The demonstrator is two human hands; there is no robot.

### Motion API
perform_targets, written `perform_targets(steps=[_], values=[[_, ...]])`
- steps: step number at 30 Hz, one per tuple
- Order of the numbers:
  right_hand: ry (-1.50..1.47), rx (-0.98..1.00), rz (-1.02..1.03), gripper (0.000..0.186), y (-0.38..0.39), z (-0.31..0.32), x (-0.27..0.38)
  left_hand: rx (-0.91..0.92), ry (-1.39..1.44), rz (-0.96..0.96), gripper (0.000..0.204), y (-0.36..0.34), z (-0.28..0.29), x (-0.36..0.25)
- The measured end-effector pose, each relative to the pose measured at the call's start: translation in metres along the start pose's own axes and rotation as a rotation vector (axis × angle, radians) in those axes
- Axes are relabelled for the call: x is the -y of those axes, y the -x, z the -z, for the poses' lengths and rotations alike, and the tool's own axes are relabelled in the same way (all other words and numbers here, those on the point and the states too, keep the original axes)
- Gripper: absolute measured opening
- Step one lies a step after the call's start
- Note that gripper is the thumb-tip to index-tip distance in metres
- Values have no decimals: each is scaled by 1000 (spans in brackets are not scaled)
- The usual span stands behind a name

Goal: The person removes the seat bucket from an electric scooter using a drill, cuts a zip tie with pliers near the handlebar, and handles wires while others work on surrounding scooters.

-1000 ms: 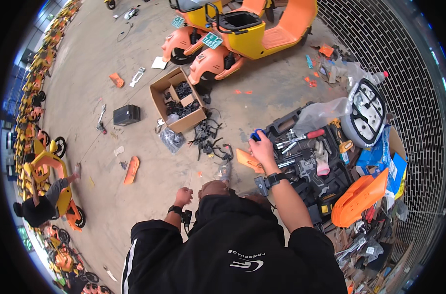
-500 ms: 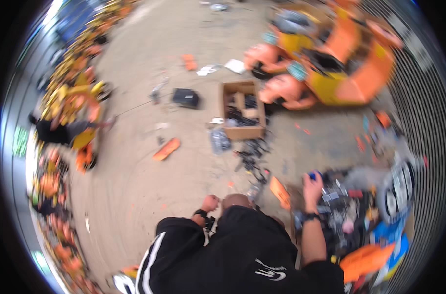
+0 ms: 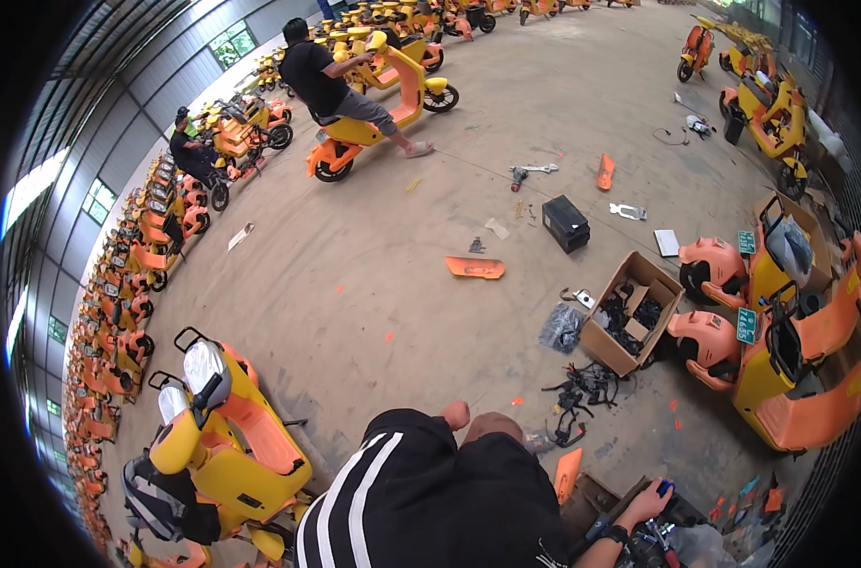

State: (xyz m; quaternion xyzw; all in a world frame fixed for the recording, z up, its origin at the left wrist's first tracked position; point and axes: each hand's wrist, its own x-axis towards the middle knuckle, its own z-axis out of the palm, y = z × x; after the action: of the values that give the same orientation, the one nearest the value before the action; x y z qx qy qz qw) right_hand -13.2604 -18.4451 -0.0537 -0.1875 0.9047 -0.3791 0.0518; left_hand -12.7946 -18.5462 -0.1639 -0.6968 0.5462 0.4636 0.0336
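Low at the right, my right hand [image 3: 646,502] is closed round a small dark blue object [image 3: 666,488] whose kind I cannot make out. A dark band circles that wrist. Under and beside this hand lies a crowded heap of dark parts and tools, among them a red-handled tool [image 3: 670,557]. My left hand [image 3: 456,414] shows beyond my black shorts, next to my bare knee; it looks like a fist, with nothing visible in it. An orange plastic panel [image 3: 568,475] stands between my knee and the heap.
An open cardboard box [image 3: 612,343] of black parts, tangled cables [image 3: 582,393] and a black battery-like block [image 3: 566,224] sit ahead. Orange-yellow scooter bodies [image 3: 781,379] lie right; a scooter [image 3: 251,445] stands left. Further off, a person [image 3: 319,80] straddles a scooter.
My view has swung left and up, bringing the near-left scooter and far rows into sight. The blue object remains in my right hand. My left wrist is now hidden.
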Motion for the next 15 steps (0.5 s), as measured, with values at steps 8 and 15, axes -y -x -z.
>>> perform_targets(steps=[8, 15], values=[[17, -128, 5, 45, -4, -3, -16, 0, 139, 122, 16, 61, 12, 44], [61, -143, 31, 45, -8, -9, -32, -48, 176, 233, 15, 96, 11, 104]])
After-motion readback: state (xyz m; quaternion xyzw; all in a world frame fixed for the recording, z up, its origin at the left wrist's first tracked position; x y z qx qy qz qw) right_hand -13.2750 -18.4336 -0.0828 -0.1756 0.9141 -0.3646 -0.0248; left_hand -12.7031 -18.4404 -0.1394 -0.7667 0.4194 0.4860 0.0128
